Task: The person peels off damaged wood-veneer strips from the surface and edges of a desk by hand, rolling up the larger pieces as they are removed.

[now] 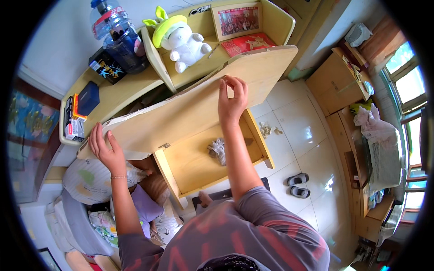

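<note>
A large, pale wooden panel point(181, 113) stands tilted up over an open drawer point(190, 165). Its upper edge is ragged, with a whitish strip along part of it. At the panel's left end, my left hand point(106, 151) holds the edge, fingers over it and thumb on the near face. Farther right, my right hand point(233, 101) is closed at the upper edge with its fingers curled; the fingertips are partly hidden. Inside the drawer lies a crumpled greyish plastic bag point(217, 150), partly behind my right forearm. A small metal hinge point(164, 145) shows by the drawer's left corner.
Behind the panel, a shelf point(131, 97) carries a plush toy point(181, 43), a framed photo point(238, 21), a large water bottle point(124, 49) and small boxes point(88, 98). Slippers point(298, 185) and scraps point(266, 130) lie on the tiled floor. Cushions point(145, 205) are heaped at left; cabinets point(337, 81) stand right.
</note>
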{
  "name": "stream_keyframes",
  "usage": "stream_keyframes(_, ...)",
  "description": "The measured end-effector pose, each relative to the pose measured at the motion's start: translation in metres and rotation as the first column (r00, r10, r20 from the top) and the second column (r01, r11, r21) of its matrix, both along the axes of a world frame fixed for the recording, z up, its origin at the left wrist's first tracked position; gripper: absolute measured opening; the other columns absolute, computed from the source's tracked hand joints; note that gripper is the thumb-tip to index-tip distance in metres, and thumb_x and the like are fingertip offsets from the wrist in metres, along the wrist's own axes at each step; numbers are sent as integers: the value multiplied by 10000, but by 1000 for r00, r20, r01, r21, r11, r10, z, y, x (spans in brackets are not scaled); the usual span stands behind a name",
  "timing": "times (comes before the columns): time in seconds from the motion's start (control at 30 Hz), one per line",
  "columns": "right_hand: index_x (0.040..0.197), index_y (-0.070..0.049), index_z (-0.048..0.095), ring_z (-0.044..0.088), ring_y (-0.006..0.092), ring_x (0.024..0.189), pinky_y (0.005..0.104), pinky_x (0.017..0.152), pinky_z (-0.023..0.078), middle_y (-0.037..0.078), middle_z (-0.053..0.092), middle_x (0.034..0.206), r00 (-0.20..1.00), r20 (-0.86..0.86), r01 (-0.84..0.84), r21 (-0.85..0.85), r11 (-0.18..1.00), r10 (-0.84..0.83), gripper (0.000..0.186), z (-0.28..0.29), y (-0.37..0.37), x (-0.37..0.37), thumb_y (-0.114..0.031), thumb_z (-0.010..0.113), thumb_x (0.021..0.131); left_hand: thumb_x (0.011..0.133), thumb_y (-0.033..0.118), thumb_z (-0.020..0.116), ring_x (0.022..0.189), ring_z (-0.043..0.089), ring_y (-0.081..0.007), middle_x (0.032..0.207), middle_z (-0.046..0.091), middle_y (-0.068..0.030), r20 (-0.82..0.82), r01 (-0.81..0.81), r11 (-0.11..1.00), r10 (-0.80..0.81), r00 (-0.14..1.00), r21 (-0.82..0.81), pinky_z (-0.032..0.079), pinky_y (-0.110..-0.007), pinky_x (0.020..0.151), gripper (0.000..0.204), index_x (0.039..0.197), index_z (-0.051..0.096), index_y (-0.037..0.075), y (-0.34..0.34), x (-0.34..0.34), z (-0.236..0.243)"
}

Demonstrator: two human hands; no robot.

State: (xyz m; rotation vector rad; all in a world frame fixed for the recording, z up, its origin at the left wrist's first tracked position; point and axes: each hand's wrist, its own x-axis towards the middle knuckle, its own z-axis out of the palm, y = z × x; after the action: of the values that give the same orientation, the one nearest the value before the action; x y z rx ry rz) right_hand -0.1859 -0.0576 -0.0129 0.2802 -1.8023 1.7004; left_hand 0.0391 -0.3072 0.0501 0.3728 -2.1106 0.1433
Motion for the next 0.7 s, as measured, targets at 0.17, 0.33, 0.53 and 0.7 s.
stream_keyframes(0.17, 979, -29, 669, 614, 190, 865, 296, 777, 507, 82, 626, 970, 988, 4, 151, -55, 987, -151, 154, 1, -14, 5, -54, 709, 832, 943, 125, 530, 1182, 489, -331, 1272, 546, -146, -20, -2, 1000, 2, 1000, -21, 277, -501, 1071, 334, 1255, 509, 12, -8, -5, -14)
stream_keyframes(0.33, 965, -21, 682, 615, 149, 864, 273, 785, 511, 61, 623, 971, 971, -14, 237, -22, 971, -237, 128, -3, -23, 5, -48, 704, 842, 961, 147, 511, 1186, 490, -321, 1270, 545, -146, -11, 30, 998, -31, 999, -61, 278, -500, 1068, 333, 1260, 497, 0, -16, -5, -17)
stream_keyframes(0.53, 938, -14, 688, 598, 120, 812, 244, 718, 489, 46, 627, 938, 956, -41, 285, -106, 953, -290, 89, -4, -29, 1, -31, 692, 851, 963, 159, 508, 1193, 485, -307, 1273, 538, -148, -22, 35, 992, -38, 999, -124, 279, -493, 1066, 340, 1260, 490, -4, -21, -6, -22)
stream_keyframes(0.7, 928, -32, 693, 612, 198, 832, 294, 738, 493, 86, 635, 915, 959, -4, 282, -111, 953, -284, 104, -2, -30, 4, -31, 708, 825, 984, 216, 480, 1197, 480, -300, 1281, 533, -123, -28, 14, 993, -17, 999, -117, 264, -501, 1050, 336, 1262, 484, 26, -23, -8, -26)
